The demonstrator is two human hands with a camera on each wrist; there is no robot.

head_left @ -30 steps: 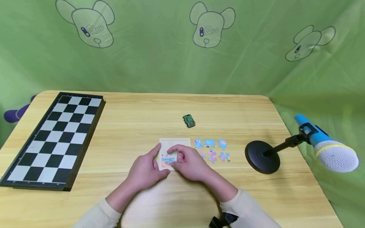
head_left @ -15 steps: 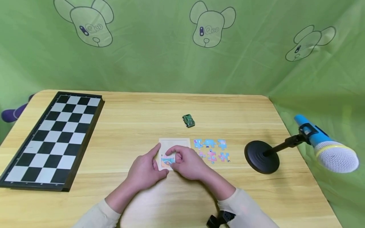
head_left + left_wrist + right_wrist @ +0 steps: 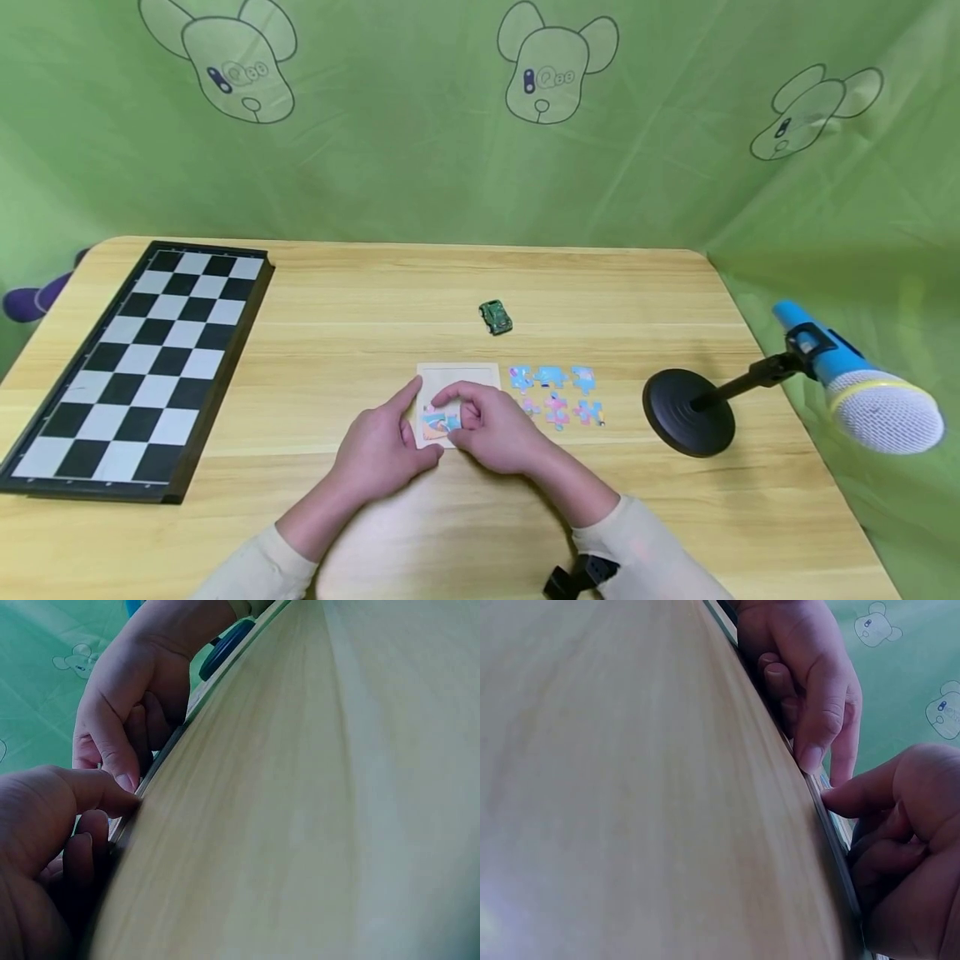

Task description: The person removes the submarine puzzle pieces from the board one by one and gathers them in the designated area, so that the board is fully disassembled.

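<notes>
Fitting piece: the right hand pinches a puzzle piece with curled thumb and fingers over the near left corner of the tray.
Bracing: the left hand rests on the tray's left edge, thumb stretched along it, fingers loosely curled; it grips nothing.
Doing it well: I judge it best to keep the tray pinned, line the tabs up with the pieces already seated, then press flat.
Spare pieces: loose pieces lie just right of the tray.
Writing: none readable; the backdrop shows only cartoon heads.
</notes>
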